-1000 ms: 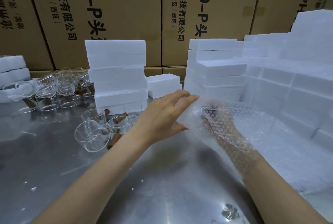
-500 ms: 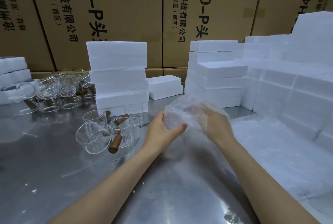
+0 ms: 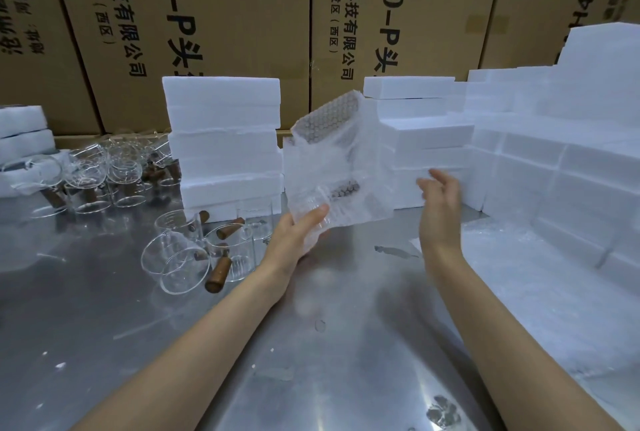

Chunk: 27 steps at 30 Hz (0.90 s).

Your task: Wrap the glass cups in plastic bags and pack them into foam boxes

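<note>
the left hand (image 3: 298, 233) holds a bubble-wrap bag (image 3: 332, 167) by its lower end, thumb laid across the front and fingers curled beneath, so this grip is closed around the bag. the bag stands up from the grip, its open mouth at the top, tilted away from the person. whether a cup sits inside cannot be told through the wrinkled film. the right hand (image 3: 441, 203) hovers just to the right of the grip, fingers loose and spread, not touching the bag, its own grip wide and holding nothing. to the left of the grip, near it, several glass cups (image 3: 194, 250) with brown wooden handles lie on the metal worktop (image 3: 329, 344), some on their sides; more cups (image 3: 90, 174) crowd farther left. behind the grip stands a stack of foam boxes (image 3: 225, 139), with other foam boxes (image 3: 554, 153) piled to its right. cardboard cartons (image 3: 225, 15) with printed characters rise behind everything.
</note>
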Available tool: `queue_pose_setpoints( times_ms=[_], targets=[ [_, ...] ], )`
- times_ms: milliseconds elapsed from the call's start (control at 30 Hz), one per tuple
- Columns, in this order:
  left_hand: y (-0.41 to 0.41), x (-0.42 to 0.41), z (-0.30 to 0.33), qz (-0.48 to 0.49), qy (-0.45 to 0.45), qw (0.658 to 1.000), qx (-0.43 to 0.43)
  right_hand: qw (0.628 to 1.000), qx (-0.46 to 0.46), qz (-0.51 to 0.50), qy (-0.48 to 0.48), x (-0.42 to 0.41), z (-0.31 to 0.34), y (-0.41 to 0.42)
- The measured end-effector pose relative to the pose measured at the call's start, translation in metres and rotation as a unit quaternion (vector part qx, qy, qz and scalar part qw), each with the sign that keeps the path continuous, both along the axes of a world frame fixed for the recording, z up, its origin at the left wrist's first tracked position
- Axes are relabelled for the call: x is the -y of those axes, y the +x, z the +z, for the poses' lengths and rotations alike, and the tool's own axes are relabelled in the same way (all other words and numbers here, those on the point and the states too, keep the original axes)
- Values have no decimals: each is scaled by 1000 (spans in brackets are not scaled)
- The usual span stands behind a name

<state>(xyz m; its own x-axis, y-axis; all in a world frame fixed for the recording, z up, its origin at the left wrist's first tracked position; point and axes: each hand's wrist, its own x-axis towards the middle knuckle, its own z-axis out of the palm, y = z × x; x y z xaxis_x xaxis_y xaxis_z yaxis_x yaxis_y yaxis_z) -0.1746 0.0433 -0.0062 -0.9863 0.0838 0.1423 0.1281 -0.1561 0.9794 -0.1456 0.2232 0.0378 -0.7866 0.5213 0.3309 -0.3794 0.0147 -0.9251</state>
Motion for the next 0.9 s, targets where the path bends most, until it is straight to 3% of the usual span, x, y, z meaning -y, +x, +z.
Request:
queue_pose_setpoints(
  times_ms=[100, 233, 400, 533, 633, 800, 833, 900],
  targets=[
    [2, 2, 1, -29, 7, 999, 11, 991, 82, 98, 25, 5, -7, -2],
    [5, 4, 2, -96, -47, 994, -22, 984, 111, 118, 69, 9, -9, -2],
    [10, 4, 4, -132, -104, 984, -52, 985, 93, 119, 89, 5, -7, -2],
    [16, 0, 2, -157, -160, 971, -80, 983, 71, 164, 51, 7, -8, 2],
    [18, -5, 1, -157, -182, 966, -96, 979, 41, 130, 151, 8, -9, 2],
    [21, -7, 1, -186, -185, 960, -102, 936, 68, 72, 337, 10, -8, -6],
    [22, -7, 2, -187, -187, 959, -103, 933, 72, 78, 344, 11, -10, -6],
    [23, -8, 4, -187, -195, 957, -110, 953, 77, 116, 268, 11, -15, -3]
  ],
)
